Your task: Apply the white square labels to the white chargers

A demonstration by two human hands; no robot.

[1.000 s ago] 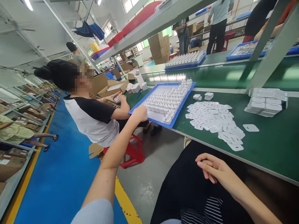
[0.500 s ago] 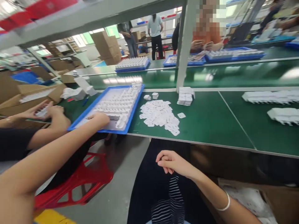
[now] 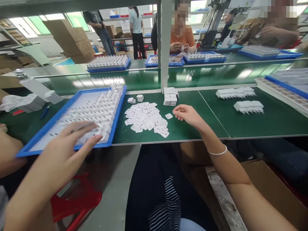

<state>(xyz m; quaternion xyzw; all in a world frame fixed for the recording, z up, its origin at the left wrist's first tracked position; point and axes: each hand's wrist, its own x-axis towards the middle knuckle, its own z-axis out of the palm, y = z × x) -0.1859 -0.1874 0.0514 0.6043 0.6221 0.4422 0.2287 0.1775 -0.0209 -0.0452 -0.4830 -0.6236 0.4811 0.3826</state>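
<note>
My left hand (image 3: 69, 144), blurred, reaches over the near side of a blue tray (image 3: 117, 110) with its fingers stretched out and thumb apart. Beneath it stand rows of small white plastic parts (image 3: 96, 107) with thin dark pins. My right hand (image 3: 189, 116) is above the green table, fingers curled in and nothing visible in them. Just left of its fingertips lies a single white square piece with a slot (image 3: 169, 116). A loose heap of similar white pieces (image 3: 145, 117) lies between the hands.
Behind the heap stand small stacks (image 3: 140, 98) and a larger stack (image 3: 170, 96) of white pieces. Rows of white parts (image 3: 249, 106) lie at right. An upright post (image 3: 164, 48) rises at the table's back. At left, another person's arm (image 3: 9, 150) is beside a red stool (image 3: 77, 199).
My left hand has drawn back from inside the tray, its fingers now spread. My right hand has risen from above my lap to the table beside the single piece. The view has turned right.
</note>
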